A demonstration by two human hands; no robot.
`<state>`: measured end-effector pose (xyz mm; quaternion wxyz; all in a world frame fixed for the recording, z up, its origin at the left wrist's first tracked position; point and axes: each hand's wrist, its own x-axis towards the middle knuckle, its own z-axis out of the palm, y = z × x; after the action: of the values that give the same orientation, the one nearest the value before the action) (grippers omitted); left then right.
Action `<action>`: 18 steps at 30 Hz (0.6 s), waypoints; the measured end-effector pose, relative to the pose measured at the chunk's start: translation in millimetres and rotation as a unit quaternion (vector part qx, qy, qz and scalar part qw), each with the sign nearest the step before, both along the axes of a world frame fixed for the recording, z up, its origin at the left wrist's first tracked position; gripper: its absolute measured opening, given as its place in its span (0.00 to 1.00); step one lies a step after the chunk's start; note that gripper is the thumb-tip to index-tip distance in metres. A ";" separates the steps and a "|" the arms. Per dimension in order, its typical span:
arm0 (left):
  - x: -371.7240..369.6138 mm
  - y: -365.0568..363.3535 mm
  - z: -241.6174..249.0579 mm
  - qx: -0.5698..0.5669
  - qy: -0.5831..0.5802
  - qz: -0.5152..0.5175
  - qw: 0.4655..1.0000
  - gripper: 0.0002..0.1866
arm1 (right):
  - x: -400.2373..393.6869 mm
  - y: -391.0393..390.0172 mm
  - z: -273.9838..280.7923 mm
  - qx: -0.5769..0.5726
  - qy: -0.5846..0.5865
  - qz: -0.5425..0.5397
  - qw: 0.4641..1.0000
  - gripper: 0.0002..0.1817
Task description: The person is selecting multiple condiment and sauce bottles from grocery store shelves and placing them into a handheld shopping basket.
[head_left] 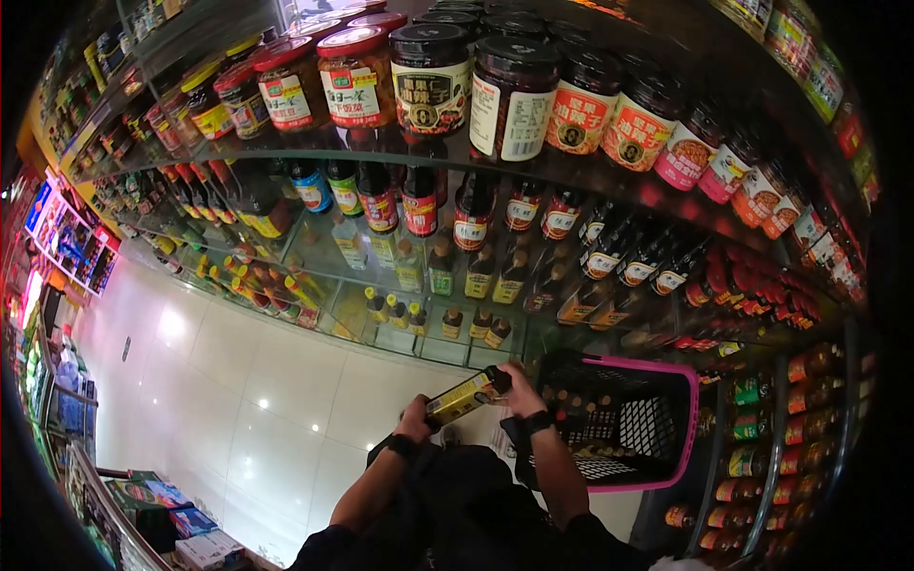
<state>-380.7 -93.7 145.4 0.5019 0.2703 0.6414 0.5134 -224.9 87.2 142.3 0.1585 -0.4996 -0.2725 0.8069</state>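
Between my two hands lies a dark bottle (465,399) with a yellow label and a black cap, tilted with its cap end up to the right. My left hand (414,419) grips its lower end, fingers wrapped round it. At the cap end, my right hand (519,391) is closed around the bottle's top. A dark band sits on each wrist. Just right of my right hand is a black mesh shopping basket (689,419) with a pink rim, holding several bottles whose caps show. What the label says is too small to read.
Glass shelves (381,160) of jars and sauce bottles curve across in front. A black-lidded jar (515,100) stands on the top shelf. More bottles (747,462) fill the rack at right. Boxes (195,521) are stacked at lower left, beside the pale tiled floor (228,381).
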 end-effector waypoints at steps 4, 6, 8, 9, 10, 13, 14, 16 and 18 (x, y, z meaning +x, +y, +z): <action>-28.1 30.8 -17.1 -0.019 0.266 -0.119 0.956 0.23 | 11.0 3.3 -28.9 -0.003 0.063 -0.086 0.994 0.12; -47.6 56.6 -50.9 0.051 0.279 -0.140 0.949 0.22 | 10.9 0.4 -14.8 0.027 0.064 -0.135 0.988 0.12; -61.8 86.3 -79.0 0.049 0.264 -0.135 0.954 0.22 | 1.5 -7.1 -2.5 0.058 0.063 -0.184 0.979 0.12; -63.3 108.9 -78.3 -0.029 0.003 -0.028 0.999 0.17 | -3.8 -10.9 1.3 0.079 0.077 -0.243 0.964 0.12; -64.7 128.9 -73.8 -0.106 -0.259 0.081 0.957 0.14 | -9.7 -12.9 3.7 0.099 0.091 -0.301 0.944 0.12; -66.1 154.6 -15.3 -0.148 -0.240 0.077 0.956 0.12 | -25.7 -12.9 6.4 0.294 -0.016 -0.297 0.908 0.13; -65.8 157.7 -35.6 -0.151 -0.241 0.074 0.956 0.12 | -36.6 -13.9 21.9 0.384 -0.069 -0.285 0.875 0.14; -66.7 161.7 -57.6 0.042 -0.164 -0.184 0.968 0.11 | -55.1 -21.4 35.6 0.409 -0.081 -0.293 0.860 0.17; -67.9 171.8 -48.5 0.207 0.124 -0.274 0.931 0.12 | -64.4 -19.5 27.0 0.474 -0.143 -0.266 0.827 0.14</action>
<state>-448.6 78.1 96.9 0.4721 0.5951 0.4793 0.4396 -289.3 67.7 169.2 0.5440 -0.5258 -0.4973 0.4245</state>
